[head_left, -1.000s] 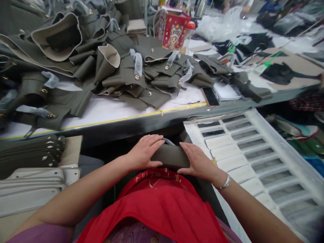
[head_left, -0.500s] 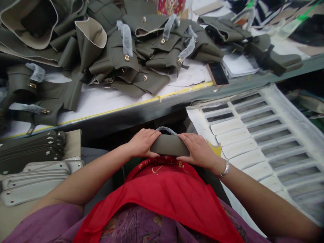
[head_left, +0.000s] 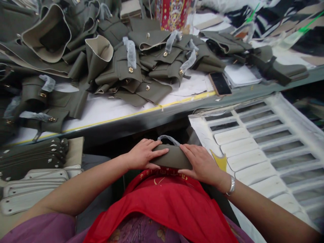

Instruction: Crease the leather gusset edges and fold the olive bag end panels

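While both hands are held low, close to the waist, the olive bag (head_left: 174, 158) lies between them, just beyond the red apron (head_left: 152, 197) and on the near side of the tabletop (head_left: 106, 108); whether it touches the apron cannot be told. At its left end, the left hand (head_left: 144, 154) has its grip pressed around the edges, thumb on the near side and forefinger laid across the upper face. At its right end, the right hand (head_left: 199, 163) clasps in like manner, thumb near, fingers over the far edge. A handle (head_left: 170, 138) in clear film arches along the far side.

Judged by its smooth, even face, the bag is probably light and moderately firm, yielding under pressure, slightly slippery and easily marked by nails. Its two ends offer the steadiest hold; the filmed handle is likely looser.

Left: stacks of dark straps (head_left: 30, 156) and pale straps (head_left: 32, 192). Right: a slotted tray (head_left: 296, 125) bearing white strips (head_left: 239, 146). Far: piled bags (head_left: 116, 71) and a phone (head_left: 221, 84) on the tabletop
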Demonstrator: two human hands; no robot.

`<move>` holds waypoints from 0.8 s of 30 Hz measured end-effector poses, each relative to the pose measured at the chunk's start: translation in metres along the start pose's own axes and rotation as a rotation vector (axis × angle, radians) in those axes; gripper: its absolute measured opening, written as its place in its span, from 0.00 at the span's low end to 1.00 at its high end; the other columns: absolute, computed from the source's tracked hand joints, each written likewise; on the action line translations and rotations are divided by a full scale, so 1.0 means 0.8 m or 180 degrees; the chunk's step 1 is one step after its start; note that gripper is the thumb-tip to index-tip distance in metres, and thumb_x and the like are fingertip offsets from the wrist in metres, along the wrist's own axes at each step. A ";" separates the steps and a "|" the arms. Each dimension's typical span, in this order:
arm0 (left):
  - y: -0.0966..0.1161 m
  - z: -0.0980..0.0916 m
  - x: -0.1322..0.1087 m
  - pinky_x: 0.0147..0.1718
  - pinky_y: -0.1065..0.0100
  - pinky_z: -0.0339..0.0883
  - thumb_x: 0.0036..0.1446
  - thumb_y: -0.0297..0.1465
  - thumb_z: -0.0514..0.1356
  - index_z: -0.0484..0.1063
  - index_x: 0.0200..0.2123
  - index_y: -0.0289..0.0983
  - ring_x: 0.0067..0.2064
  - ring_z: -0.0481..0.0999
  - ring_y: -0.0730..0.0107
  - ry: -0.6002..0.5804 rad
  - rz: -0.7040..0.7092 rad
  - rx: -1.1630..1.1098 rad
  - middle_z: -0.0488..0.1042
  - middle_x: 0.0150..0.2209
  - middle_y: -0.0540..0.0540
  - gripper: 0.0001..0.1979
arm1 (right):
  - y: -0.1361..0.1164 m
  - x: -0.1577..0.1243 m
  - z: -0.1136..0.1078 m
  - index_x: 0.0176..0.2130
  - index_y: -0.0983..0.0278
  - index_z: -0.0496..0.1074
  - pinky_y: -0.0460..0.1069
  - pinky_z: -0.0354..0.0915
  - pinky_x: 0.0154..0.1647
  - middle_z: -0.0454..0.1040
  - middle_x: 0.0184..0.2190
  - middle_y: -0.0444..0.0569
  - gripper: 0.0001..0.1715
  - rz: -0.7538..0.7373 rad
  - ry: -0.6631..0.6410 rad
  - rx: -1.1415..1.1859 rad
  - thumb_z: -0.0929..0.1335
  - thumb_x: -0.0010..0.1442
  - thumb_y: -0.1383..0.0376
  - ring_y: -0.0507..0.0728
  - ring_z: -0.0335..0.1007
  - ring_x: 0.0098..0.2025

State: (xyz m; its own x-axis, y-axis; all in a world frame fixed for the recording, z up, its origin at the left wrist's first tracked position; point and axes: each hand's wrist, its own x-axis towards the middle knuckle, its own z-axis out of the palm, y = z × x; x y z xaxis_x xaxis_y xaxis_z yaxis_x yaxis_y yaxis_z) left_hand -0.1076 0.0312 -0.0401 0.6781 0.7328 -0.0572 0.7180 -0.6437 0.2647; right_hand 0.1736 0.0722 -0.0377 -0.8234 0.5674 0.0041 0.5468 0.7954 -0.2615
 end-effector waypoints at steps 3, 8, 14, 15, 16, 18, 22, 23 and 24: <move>-0.001 0.000 0.000 0.46 0.55 0.57 0.55 0.53 0.51 0.55 0.62 0.46 0.52 0.64 0.51 0.0073 0.0032 -0.0016 0.59 0.60 0.37 0.34 | 0.002 0.001 0.001 0.60 0.72 0.57 0.60 0.58 0.52 0.64 0.54 0.63 0.47 0.0015 0.0007 0.0023 0.64 0.54 0.42 0.67 0.60 0.53; -0.002 0.002 0.001 0.45 0.55 0.58 0.55 0.54 0.52 0.58 0.61 0.47 0.51 0.65 0.51 0.0158 -0.0006 -0.0042 0.62 0.56 0.35 0.33 | 0.001 0.005 -0.001 0.58 0.71 0.59 0.59 0.59 0.50 0.65 0.53 0.62 0.43 0.0019 0.0038 0.0067 0.66 0.54 0.45 0.66 0.61 0.52; -0.006 0.007 -0.001 0.44 0.55 0.60 0.54 0.54 0.53 0.64 0.57 0.46 0.50 0.67 0.52 0.0433 -0.0029 -0.0131 0.64 0.54 0.35 0.31 | 0.005 0.008 0.001 0.59 0.63 0.60 0.60 0.60 0.49 0.63 0.54 0.60 0.39 -0.0124 0.0046 0.0020 0.66 0.55 0.47 0.66 0.61 0.52; -0.006 0.009 -0.001 0.44 0.55 0.60 0.53 0.54 0.53 0.65 0.57 0.46 0.50 0.67 0.52 0.0490 -0.0039 -0.0153 0.65 0.54 0.35 0.31 | 0.005 0.008 0.001 0.60 0.59 0.60 0.60 0.60 0.48 0.63 0.54 0.59 0.37 -0.0160 0.0024 -0.0016 0.66 0.56 0.48 0.66 0.61 0.52; -0.007 0.010 -0.002 0.44 0.55 0.61 0.53 0.54 0.53 0.65 0.56 0.46 0.50 0.67 0.52 0.0537 -0.0049 -0.0173 0.65 0.53 0.35 0.31 | 0.006 0.008 0.002 0.60 0.56 0.60 0.60 0.60 0.48 0.62 0.54 0.58 0.35 -0.0189 0.0001 -0.0051 0.66 0.56 0.48 0.66 0.61 0.52; -0.008 0.013 -0.002 0.44 0.54 0.61 0.53 0.53 0.54 0.66 0.56 0.45 0.51 0.67 0.52 0.0597 -0.0059 -0.0212 0.66 0.53 0.35 0.31 | 0.007 0.008 0.002 0.60 0.53 0.61 0.60 0.60 0.47 0.61 0.54 0.58 0.34 -0.0212 -0.0041 -0.0102 0.66 0.56 0.49 0.66 0.61 0.52; -0.010 0.016 -0.003 0.45 0.54 0.61 0.52 0.54 0.55 0.67 0.55 0.43 0.50 0.68 0.52 0.0691 -0.0041 -0.0284 0.67 0.53 0.34 0.32 | 0.009 0.008 0.001 0.60 0.53 0.61 0.60 0.60 0.47 0.62 0.54 0.58 0.34 -0.0223 -0.0052 -0.0129 0.66 0.56 0.48 0.66 0.61 0.52; -0.011 0.016 -0.003 0.45 0.54 0.61 0.51 0.55 0.55 0.67 0.54 0.42 0.51 0.68 0.52 0.0724 -0.0036 -0.0294 0.67 0.53 0.34 0.33 | 0.010 0.008 0.001 0.59 0.53 0.61 0.60 0.60 0.47 0.62 0.54 0.58 0.34 -0.0230 -0.0037 -0.0137 0.66 0.56 0.48 0.66 0.61 0.52; -0.011 0.016 -0.005 0.46 0.54 0.62 0.50 0.56 0.55 0.67 0.54 0.42 0.51 0.68 0.52 0.0758 -0.0036 -0.0298 0.67 0.53 0.34 0.34 | 0.011 0.009 0.001 0.59 0.53 0.62 0.60 0.60 0.47 0.62 0.54 0.58 0.34 -0.0241 -0.0012 -0.0144 0.66 0.56 0.48 0.66 0.61 0.52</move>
State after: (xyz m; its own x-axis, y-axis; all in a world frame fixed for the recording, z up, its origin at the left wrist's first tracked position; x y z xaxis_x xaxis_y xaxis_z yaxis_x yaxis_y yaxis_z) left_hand -0.1148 0.0314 -0.0546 0.6059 0.7783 0.1648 0.7002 -0.6200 0.3539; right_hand 0.1723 0.0827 -0.0410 -0.8632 0.5045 0.0185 0.4891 0.8449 -0.2166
